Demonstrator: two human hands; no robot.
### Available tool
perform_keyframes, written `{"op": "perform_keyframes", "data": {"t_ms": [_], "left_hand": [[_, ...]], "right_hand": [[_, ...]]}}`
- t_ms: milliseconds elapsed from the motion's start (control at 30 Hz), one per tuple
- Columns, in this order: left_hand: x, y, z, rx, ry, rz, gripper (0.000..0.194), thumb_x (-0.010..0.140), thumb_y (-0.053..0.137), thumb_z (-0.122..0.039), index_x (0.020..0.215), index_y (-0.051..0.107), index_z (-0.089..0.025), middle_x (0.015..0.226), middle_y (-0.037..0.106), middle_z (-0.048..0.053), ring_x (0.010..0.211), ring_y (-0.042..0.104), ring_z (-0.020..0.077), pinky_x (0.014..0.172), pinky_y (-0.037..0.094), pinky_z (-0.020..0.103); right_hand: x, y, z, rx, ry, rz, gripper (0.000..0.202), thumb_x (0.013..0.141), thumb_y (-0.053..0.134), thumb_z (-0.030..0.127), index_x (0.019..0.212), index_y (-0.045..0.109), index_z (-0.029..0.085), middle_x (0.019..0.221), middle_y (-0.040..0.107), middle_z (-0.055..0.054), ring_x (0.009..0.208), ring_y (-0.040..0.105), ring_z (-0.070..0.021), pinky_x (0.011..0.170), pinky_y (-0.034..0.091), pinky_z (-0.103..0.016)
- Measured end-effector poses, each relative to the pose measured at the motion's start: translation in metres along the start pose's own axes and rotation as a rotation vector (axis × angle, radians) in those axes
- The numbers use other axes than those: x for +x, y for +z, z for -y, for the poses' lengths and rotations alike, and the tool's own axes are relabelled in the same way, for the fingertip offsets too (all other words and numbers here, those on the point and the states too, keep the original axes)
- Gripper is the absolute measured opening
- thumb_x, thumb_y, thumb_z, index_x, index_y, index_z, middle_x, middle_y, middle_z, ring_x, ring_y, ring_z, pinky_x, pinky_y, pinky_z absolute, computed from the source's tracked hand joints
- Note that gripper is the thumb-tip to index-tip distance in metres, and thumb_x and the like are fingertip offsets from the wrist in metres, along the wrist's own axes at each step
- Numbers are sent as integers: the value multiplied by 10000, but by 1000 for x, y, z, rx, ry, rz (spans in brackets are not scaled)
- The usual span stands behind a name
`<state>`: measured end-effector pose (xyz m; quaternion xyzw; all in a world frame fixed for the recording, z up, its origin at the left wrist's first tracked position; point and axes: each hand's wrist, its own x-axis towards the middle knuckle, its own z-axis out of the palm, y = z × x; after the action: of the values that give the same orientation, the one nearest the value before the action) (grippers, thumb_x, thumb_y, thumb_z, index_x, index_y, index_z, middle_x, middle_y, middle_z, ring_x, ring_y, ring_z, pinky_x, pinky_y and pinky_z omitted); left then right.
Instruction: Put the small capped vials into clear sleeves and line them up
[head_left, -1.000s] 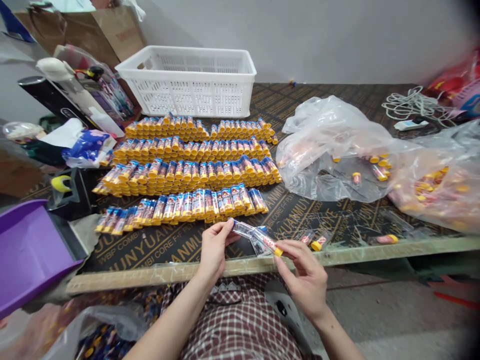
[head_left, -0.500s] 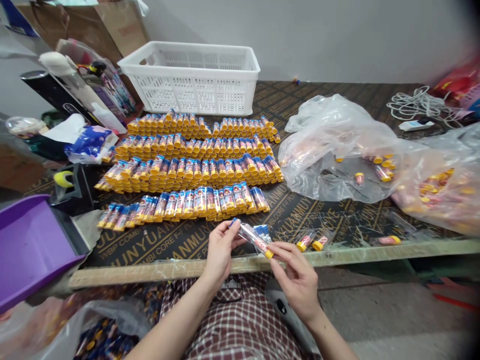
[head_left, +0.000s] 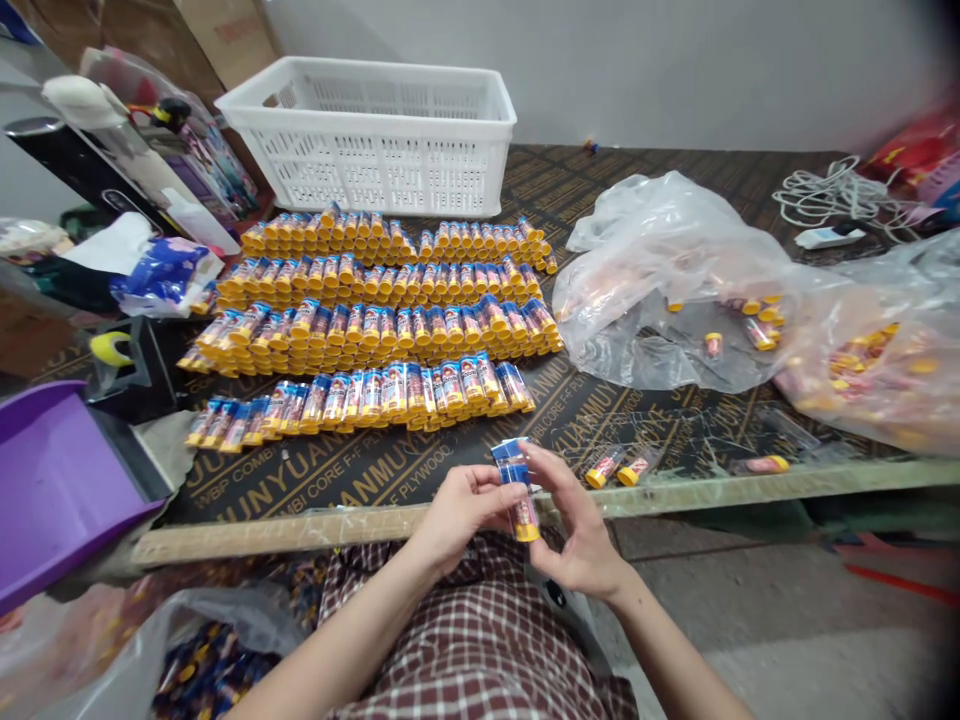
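Note:
My left hand pinches a small tube with a yellow cap and a blue top, held over the table's front edge. On its other side, my right hand has its fingers spread around the tube, with fingertips near its top and the thumb by the yellow cap. Blue-and-clear pieces lie just behind the tube, partly hidden by it. Beyond my hands, stacked rows of similar yellow-capped tubes cover the middle of the table. Two loose tubes rest to the right of my right hand.
A white basket stands behind the rows. Clear plastic bags with more tubes lie on the right, near a coiled cable. At the left are a purple dustpan, a tape dispenser and bottles.
The tube has turned from slanted to nearly upright, and a blue label now shows around it. My right hand has moved up beside it with its fingers wider. The view has shifted slightly.

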<state>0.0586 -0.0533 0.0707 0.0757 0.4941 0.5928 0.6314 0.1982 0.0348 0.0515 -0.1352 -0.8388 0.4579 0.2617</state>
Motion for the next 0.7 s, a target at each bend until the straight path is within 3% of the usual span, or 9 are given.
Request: {"op": "perform_keyframes", "data": {"t_ms": [100,367,500,600,700], "left_hand": [[-1,1,1,0,-2,2,337,566,825,-361,753,704,-109,648,682,43,557,615,119,557,486,219],[-2,1,1,-7,2,5,338,575,821,-347,778,704,-103,649,687,44,548,615,116,561,491,224],[-4,2,1,-10,14,-20,331,572,818,-352,765,694,-113,659,694,44,548,618,121,566,491,232],[-9,-6,-15,91,104,-94,309,556,817,-361,686,665,-126,625,691,48,523,612,129,556,487,243],[-18,-31,-51,319,344,-295,298,568,804,-353,717,647,-148,590,683,41,510,609,143,540,474,249]], "right_hand": [[-1,2,-2,58,2,13,779,653,517,79,1392,331,240,1365,462,-101,1255,469,-266,1025,438,-442],[-2,7,0,121,19,-29,780,641,519,68,1381,335,235,1341,474,-110,1214,507,-256,1002,461,-415],[3,5,3,71,22,20,764,699,560,131,1402,284,246,1368,445,-113,1230,489,-257,1018,440,-425],[6,-19,-12,-149,65,39,805,733,651,348,1428,260,241,1445,353,-124,1286,408,-310,1039,385,-492],[3,-61,-47,-489,218,-185,618,804,536,526,1329,456,210,1313,483,-155,1235,432,-352,1003,345,-546]]}}
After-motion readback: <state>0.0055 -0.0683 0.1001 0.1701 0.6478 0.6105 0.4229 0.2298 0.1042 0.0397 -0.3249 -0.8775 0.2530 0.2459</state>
